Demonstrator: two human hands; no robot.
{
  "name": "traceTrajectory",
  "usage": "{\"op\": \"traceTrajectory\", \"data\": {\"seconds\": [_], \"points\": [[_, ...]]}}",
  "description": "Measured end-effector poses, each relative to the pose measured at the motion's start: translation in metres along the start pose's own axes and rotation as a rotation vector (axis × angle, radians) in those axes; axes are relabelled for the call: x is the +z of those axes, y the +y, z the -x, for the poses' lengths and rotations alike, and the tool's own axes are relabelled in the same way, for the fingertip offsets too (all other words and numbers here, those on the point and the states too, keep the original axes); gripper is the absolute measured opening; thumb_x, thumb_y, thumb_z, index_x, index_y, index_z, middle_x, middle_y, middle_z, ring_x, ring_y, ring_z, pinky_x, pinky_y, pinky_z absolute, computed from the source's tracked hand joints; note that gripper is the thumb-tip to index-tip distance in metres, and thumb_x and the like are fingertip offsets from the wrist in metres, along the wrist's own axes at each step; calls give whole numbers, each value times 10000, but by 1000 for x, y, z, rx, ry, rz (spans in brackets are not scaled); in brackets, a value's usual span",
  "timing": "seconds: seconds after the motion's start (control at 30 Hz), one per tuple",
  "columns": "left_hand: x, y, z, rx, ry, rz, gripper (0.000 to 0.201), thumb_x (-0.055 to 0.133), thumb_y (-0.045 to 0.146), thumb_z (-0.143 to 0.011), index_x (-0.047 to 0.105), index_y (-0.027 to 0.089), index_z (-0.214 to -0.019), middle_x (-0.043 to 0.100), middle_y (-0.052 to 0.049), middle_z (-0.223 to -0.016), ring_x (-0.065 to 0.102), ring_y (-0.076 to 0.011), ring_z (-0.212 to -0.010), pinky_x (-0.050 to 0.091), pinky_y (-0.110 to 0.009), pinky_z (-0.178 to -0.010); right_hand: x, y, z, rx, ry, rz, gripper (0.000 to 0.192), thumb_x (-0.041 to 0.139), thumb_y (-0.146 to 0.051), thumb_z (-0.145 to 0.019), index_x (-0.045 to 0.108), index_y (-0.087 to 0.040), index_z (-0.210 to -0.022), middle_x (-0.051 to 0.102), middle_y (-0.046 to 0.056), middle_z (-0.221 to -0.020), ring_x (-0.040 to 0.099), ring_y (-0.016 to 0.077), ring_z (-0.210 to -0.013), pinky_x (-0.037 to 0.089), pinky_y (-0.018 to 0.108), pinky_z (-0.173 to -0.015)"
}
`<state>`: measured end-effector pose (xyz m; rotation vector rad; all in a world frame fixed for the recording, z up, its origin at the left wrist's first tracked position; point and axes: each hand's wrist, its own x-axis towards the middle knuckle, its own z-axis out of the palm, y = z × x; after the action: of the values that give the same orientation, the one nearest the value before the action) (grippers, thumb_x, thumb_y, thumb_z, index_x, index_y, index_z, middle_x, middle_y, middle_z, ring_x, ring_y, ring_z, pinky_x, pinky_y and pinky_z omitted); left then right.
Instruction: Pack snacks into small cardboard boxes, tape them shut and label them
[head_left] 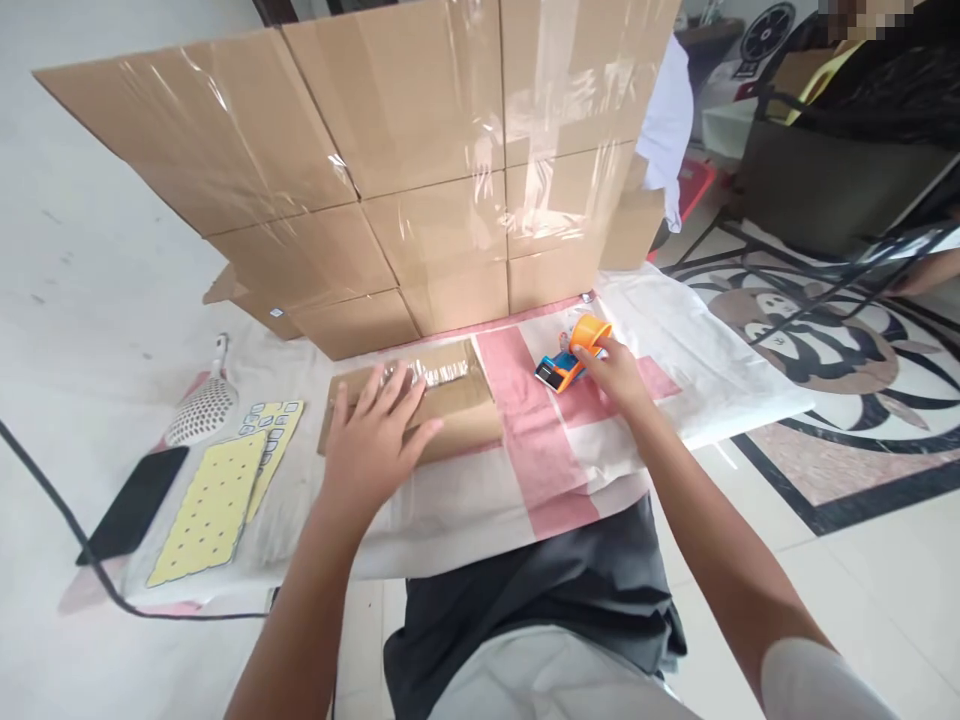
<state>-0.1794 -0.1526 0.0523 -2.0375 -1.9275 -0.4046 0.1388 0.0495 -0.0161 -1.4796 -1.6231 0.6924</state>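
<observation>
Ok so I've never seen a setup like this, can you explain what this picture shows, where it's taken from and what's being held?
Sure. There's no machine here, just a person's two bare hands. The single picture comes from a camera worn on that person's head, looking forward and down. The left hand lies open on a cardboard box with clear tape on top. The right hand has an orange and blue tape dispenser in its grip. Also on the pink and white cloth are a white perforated scoop, a flat black object and two yellow pieces. Behind them stands a tall wall of taped cardboard.
</observation>
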Motion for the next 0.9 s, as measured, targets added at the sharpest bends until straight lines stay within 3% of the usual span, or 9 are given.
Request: {"op": "traceTrajectory", "data": {"seconds": [0.07, 0.17, 0.23, 0.3, 0.37, 0.43, 0.6, 0.77, 0.9], "points": [[7, 13, -13, 9, 176, 39, 466, 507, 460, -998, 651, 251, -1389, 554, -146, -1528, 471, -393, -1437, 240, -644, -1196, 10, -7, -13, -47, 1, 18, 361, 614, -510, -872, 622, -172, -746, 676, 84, -720, 596, 209, -661, 430, 320, -619], [24, 57, -20, -38, 375, 317, 349, 602, 384, -945, 746, 231, -1224, 751, -116, -988, 684, -265, -962, 468, -457, -976, 8, -26, 6, -179, 7, -2, 345, 589, -487, -907, 597, -183, -743, 632, 57, -685, 564, 191, -629, 407, 316, -609], [37, 94, -19, -121, 300, 641, 402, 639, 397, -932, 711, 211, -1281, 639, -19, -724, 594, -165, -692, 488, -318, -760, -3, -37, 33, -408, 10, -17, 310, 559, -460, -951, 604, -193, -800, 640, 54, -734, 573, 191, -651, 424, 318, -620], [46, 126, -21, -208, 139, 942, 452, 669, 444, -921, 698, 205, -1303, 528, 32, -651, 497, -128, -607, 431, -260, -630, -17, -46, 58, -677, 30, -2, 273, 528, -415, -997, 591, -209, -831, 640, 59, -769, 588, 205, -696, 445, 330, -640], [50, 146, -27, -268, 33, 1142, 348, 688, 464, -908, 777, 212, -1131, 450, 46, -602, 440, -118, -575, 385, -252, -577, -29, -51, 73, -855, 48, 43, 225, 520, -356, -1017, 567, -221, -843, 632, 59, -774, 589, 219, -726, 457, 344, -653], [48, 152, -32, -285, 13, 1245, 263, 700, 447, -902, 807, 210, -939, 453, 35, -590, 453, -122, -582, 397, -256, -583, -37, -52, 76, -913, 70, 97, 170, 522, -301, -1018, 565, -225, -872, 627, 59, -780, 581, 227, -734, 459, 356, -655], [22, 147, -30, -202, 110, 1350, 187, 720, 386, -888, 764, 209, -845, 694, -86, -1060, 665, -203, -996, 544, -294, -829, -41, -42, 60, -824, 279, 180, 157, 498, -309, -1017, 611, -222, -951, 627, 83, -837, 545, 283, -848, 466, 435, -756], [23, 158, -14, -411, -164, 1552, 225, 658, 395, -926, 719, 179, -944, 728, -46, -779, 691, -155, -672, 556, -265, -667, -20, -55, 54, -496, 347, -125, 299, 507, -479, -1015, 598, -215, -907, 618, 58, -854, 565, 229, -799, 477, 393, -746], [50, 164, -10, -438, -114, 1372, 181, 617, 339, -926, 714, 192, -884, 753, -35, -816, 691, -148, -686, 541, -267, -698, -10, -59, 47, -181, 197, -564, 472, 509, -657, -961, 584, -214, -816, 580, 12, -698, 578, 186, -661, 482, 329, -619]]}}
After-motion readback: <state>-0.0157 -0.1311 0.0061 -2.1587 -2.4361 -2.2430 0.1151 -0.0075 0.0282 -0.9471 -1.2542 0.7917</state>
